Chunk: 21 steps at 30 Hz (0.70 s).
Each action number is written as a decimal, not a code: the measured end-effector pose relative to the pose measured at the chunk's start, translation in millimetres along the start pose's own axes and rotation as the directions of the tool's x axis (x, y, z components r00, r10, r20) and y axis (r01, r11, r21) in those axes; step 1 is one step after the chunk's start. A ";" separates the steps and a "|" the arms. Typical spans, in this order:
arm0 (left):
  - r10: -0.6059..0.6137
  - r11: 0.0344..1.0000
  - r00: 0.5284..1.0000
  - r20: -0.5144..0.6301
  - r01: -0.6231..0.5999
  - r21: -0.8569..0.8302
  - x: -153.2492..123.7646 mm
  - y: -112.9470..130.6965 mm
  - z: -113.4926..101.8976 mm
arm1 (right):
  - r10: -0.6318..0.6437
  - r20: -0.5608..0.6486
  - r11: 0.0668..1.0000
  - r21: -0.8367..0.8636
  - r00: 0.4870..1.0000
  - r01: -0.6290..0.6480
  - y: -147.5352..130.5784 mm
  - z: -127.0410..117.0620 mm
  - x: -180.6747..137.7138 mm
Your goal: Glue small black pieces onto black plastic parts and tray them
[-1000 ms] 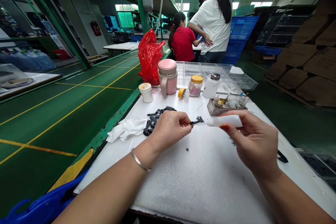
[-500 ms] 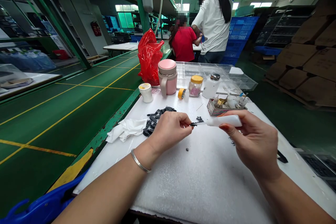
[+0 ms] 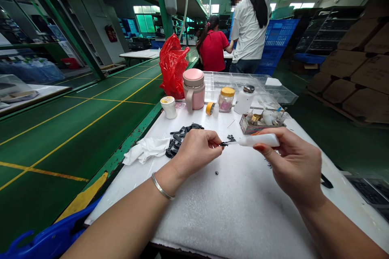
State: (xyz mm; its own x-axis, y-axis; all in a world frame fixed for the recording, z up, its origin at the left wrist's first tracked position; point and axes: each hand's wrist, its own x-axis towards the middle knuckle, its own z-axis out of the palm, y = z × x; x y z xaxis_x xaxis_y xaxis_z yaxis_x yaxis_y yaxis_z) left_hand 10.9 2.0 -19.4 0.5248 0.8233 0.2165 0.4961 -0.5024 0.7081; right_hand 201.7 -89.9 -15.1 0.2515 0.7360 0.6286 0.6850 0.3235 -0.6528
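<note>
My left hand (image 3: 199, 147) is closed in a pinch on a small black part (image 3: 224, 144), mostly hidden by the fingertips. In my right hand (image 3: 291, 158) a white squeeze bottle (image 3: 263, 140) lies on its side, its narrow tip pointing left and meeting the black part. Behind my left hand is a pile of black pieces (image 3: 174, 143). Tiny black rings (image 3: 231, 138) lie just beyond the bottle's tip. A single small ring (image 3: 216, 173) rests on the white foam sheet (image 3: 212, 210) nearer to me.
A white cloth (image 3: 147, 149) lies left of the pile. Farther back stand a white tub (image 3: 168, 107), a pink mug (image 3: 194, 89), a jar (image 3: 226, 100), a white bottle (image 3: 244, 101) and a box of small bottles (image 3: 263, 123). Two people (image 3: 214, 48) work beyond the clear divided tray (image 3: 249, 79).
My hands, the bottle and the black part stay almost exactly where they were. In the background, the two people have shifted their heads and arms slightly.
</note>
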 end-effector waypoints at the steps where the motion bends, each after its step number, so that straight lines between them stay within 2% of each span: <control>1: -0.001 1.000 1.000 0.000 0.001 0.000 0.0 0.0 0.0 | -0.003 0.001 1.000 -0.004 1.000 0.003 0.1 0.3 0.1; 21: 0.008 1.000 1.000 -0.006 -0.008 -0.001 -0.8 0.1 0.2 | -0.012 -0.005 1.000 0.004 1.000 0.012 -0.5 1.0 0.2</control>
State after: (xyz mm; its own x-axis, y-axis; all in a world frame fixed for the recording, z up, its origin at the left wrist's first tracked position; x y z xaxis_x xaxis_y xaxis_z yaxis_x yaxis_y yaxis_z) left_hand 10.6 1.2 -19.7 0.5248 0.8206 0.2265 0.4908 -0.5090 0.7071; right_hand 200.8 -89.4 -15.0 0.2472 0.7289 0.6384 0.6852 0.3344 -0.6471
